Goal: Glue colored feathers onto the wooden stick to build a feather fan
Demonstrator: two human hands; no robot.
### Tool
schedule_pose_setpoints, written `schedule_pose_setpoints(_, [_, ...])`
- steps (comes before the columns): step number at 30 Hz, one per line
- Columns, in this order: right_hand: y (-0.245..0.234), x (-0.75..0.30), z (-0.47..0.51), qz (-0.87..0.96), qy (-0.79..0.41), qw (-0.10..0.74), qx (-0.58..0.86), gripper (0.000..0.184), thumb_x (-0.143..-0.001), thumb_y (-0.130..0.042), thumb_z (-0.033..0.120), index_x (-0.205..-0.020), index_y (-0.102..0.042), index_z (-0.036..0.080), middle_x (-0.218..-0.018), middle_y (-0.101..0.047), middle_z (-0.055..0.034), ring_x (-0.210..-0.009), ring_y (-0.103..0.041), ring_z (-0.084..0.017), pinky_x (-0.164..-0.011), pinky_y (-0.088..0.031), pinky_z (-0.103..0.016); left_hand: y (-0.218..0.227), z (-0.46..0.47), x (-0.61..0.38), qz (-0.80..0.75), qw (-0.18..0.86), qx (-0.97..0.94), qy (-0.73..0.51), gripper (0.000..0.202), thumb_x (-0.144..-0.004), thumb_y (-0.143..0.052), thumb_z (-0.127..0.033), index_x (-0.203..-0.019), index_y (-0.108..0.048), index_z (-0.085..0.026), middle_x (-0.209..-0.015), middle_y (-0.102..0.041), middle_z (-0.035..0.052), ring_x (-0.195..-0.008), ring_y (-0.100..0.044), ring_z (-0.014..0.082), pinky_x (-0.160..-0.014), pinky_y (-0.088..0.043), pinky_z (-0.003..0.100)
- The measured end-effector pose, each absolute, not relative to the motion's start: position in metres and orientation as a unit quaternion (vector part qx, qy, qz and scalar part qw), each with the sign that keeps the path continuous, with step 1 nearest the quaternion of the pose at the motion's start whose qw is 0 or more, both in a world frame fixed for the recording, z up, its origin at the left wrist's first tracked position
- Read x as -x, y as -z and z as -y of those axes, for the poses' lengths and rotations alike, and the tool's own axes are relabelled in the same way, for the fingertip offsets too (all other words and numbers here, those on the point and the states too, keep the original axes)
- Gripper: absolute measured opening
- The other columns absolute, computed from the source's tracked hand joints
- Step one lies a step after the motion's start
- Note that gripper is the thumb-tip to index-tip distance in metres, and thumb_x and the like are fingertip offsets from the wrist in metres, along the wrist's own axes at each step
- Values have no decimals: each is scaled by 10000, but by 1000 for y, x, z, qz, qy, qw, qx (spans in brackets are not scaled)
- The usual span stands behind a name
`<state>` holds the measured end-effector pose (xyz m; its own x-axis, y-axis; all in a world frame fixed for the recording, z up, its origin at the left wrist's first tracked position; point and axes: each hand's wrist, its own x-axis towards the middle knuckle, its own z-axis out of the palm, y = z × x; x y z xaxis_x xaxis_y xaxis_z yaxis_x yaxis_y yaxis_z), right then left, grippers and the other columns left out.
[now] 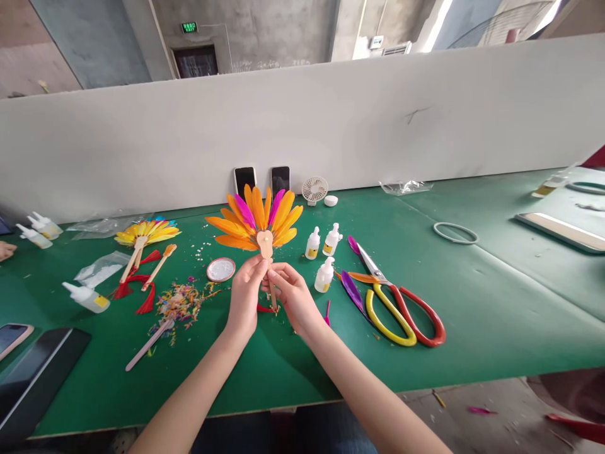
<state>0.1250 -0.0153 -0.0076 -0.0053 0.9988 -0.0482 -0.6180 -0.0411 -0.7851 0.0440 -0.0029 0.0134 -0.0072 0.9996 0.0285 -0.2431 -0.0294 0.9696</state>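
Observation:
Upright before me is a feather fan [265, 243], its orange and magenta feathers spread above a wooden handle. My left hand [248, 290] and my right hand [292, 293] both close their fingers around this handle just below the pale wooden head. Part of a red tassel [265, 309] shows beneath my hands. Scissors [394, 296] with one yellow and one red grip lie to the right, near a purple feather [352, 292]. Small glue bottles [324, 275] stand between the fan and the scissors. A round shallow dish [220, 270] sits just left of my left hand.
Another fan [146, 234] with yellow feathers lies left, near red tassels [147, 299]. Colourful feather scraps [182, 306] and a wooden stick [150, 344] are on the green table [472, 321]. Phones [280, 180] and a small fan [314, 189] stand against the white partition [331, 126]. Another person's hand [6, 250] shows far left.

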Motion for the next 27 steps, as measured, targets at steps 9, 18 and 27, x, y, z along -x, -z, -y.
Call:
schedule_pose_setpoints(9, [7,-122,18,362,-670,554,335,294,-579,-738,398,-765,-623,201,-648,-629,37,-613,-580,-106,-610,-453,-247,-20,-5,-27,-434,480,-434,-626,267,-639,-689,-419,-716,-663,-164,-775,-688,59,-830,-636,189,-761,-471,296])
schedule_pose_setpoints(18, [23,-115,16,469,-655,466,366,112,-616,-674,278,-673,-628,193,-557,-614,52,-488,-517,-75,-521,-416,-228,-57,-7,11,-361,456,-408,-704,246,-685,-674,-405,-769,-590,-191,-551,-473,-50,-473,-440,54,-472,-375,189])
schedule_pose_setpoints(27, [18,-119,3,663,-443,398,454,143,-743,-506,171,-742,-639,223,-665,-642,17,-569,-531,-120,-558,-409,-251,-41,-3,33,-455,331,-504,-655,205,-717,-654,-373,-751,-579,-186,-575,-446,-47,-475,-382,60,-426,-297,187])
